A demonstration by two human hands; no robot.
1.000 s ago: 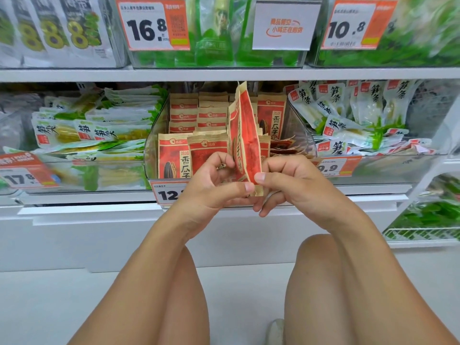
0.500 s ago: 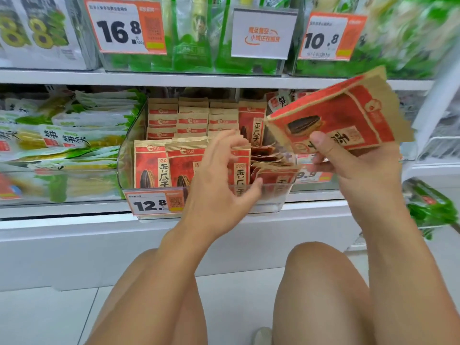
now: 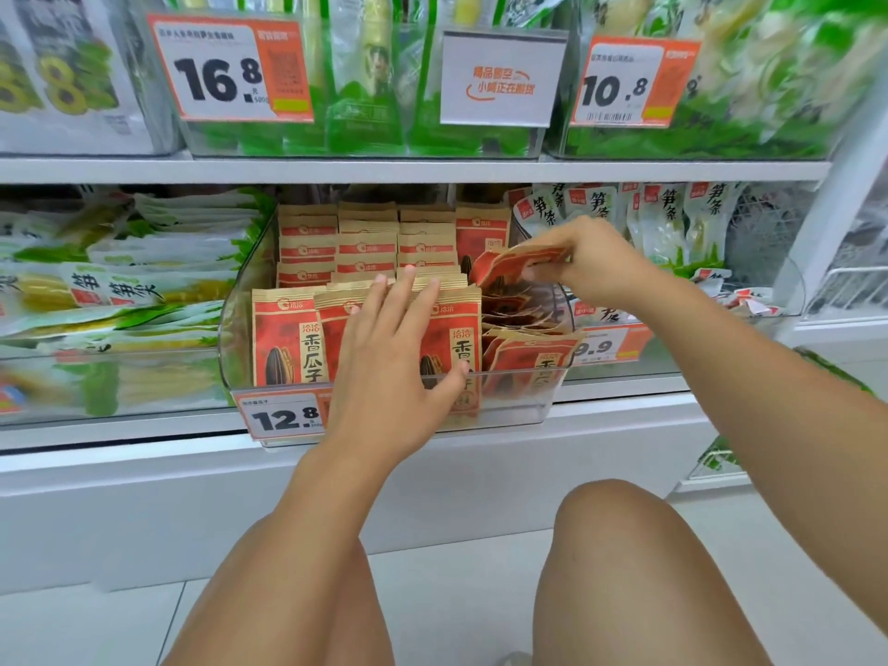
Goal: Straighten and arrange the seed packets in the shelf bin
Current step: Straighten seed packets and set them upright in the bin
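Head view: left hand [image 3: 384, 372] presses flat, fingers straight, against upright sunflower seed packets [image 3: 283, 343] in the clear shelf bin [image 3: 230, 329]; right hand [image 3: 584, 259] pinches a loose packet [image 3: 509, 269] above the jumbled pile [image 3: 524, 338]. Light, crinkly, probably slippery; best gripped by stiff sealed edges.

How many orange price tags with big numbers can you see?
4 clearly: the 16.8 tag and the 10.8 tag on the upper shelf, the 12.8 tag on the seed bin, and the 9.9 tag beside it. Another may sit blurred at far left.

Seed packets [image 3: 283, 338] — tan kraft with red panels, black striped seeds; neighbouring packs [image 3: 144, 242] — white and green.
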